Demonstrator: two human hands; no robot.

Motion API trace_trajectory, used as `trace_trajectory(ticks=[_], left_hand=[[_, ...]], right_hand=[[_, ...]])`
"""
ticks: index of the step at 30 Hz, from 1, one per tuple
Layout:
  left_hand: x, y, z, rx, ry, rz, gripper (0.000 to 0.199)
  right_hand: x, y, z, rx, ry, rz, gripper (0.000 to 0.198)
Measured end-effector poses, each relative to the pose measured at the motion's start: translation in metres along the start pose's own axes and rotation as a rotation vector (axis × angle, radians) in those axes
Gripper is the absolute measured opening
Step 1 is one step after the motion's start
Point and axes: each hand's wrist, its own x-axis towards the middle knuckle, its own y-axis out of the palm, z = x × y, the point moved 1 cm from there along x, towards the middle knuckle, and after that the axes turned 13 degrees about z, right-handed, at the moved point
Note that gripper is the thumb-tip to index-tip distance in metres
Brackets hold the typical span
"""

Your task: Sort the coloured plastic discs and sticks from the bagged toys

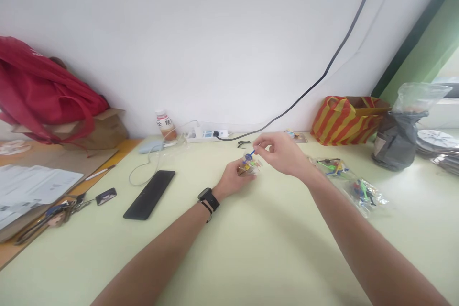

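Note:
My left hand [234,178] is closed round a small clear plastic bag [250,168] of colourful little pieces, held just above the table. Between the thumb and fingers of my right hand [279,153] is a thin blue plastic piece [250,155], its lower end at the bag's mouth. The exact kind of the blue piece is too small to make out. To the right of my right forearm lie two more clear bags, one with yellow and blue pieces [336,167] and one with green, red and blue pieces [365,192].
A black phone-like slab [149,195] lies left of my left hand. Along the wall stand a drink bottle [165,125], a power strip [206,136], a striped bag [346,122] and a grey bag [396,141]. Keys [70,208] and papers [36,186] are at the left.

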Motion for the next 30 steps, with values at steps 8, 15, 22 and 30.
trace_trajectory(ticks=[8, 15, 22, 30], left_hand=[[-0.002, 0.000, -0.003, 0.097, -0.036, -0.009, 0.028], [-0.004, 0.001, -0.011, 0.028, 0.037, 0.130, 0.057], [-0.001, 0.001, 0.001, -0.026, 0.068, 0.066, 0.069], [0.003, -0.003, 0.012, -0.047, 0.171, -0.156, 0.068]], right_hand=[[0.002, 0.015, 0.002, -0.072, 0.062, 0.047, 0.017], [0.001, 0.008, -0.002, -0.067, 0.045, 0.061, 0.026], [0.003, 0.007, -0.012, -0.074, 0.006, 0.122, 0.016], [-0.001, -0.004, -0.010, -0.050, -0.002, 0.095, 0.025]])
